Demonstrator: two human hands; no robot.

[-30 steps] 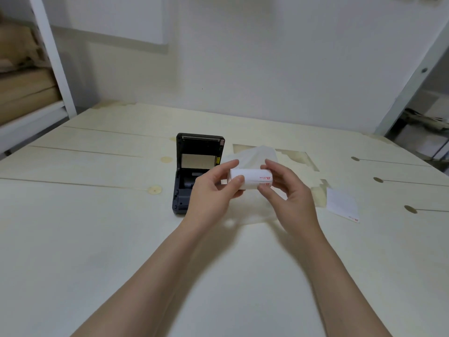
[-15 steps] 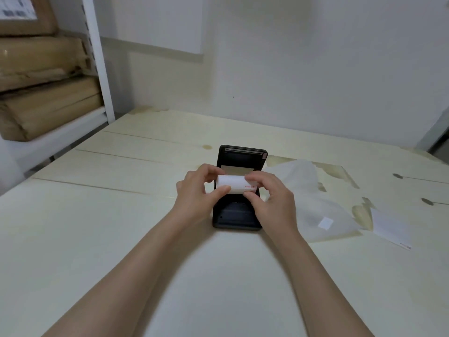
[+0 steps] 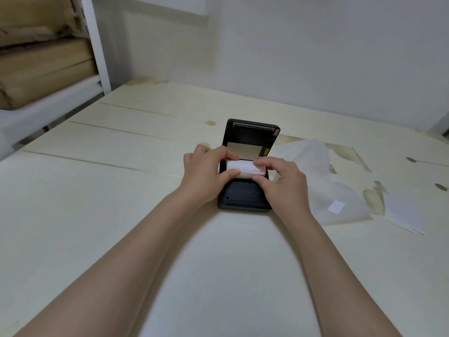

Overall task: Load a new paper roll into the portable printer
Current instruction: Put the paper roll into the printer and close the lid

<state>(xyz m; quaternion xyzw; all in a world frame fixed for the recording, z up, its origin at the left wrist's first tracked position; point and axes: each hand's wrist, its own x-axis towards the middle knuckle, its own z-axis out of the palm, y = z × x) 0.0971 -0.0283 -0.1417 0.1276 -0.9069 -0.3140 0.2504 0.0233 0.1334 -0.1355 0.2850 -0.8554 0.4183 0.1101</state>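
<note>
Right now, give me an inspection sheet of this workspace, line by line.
Surface: pale wooden table, worn patches at the far right.
Job's things: portable printer with lid open and upright; paper roll lying sideways at the open bay, whether seated cannot be told.
Clutter: translucent wrapper and a white slip to the printer's right.
Grips: left hand and right hand each pinch one end of the roll.
Cables: nothing seen.
Surroundings: white shelf post with brown parcels on the left; plain wall behind.
</note>
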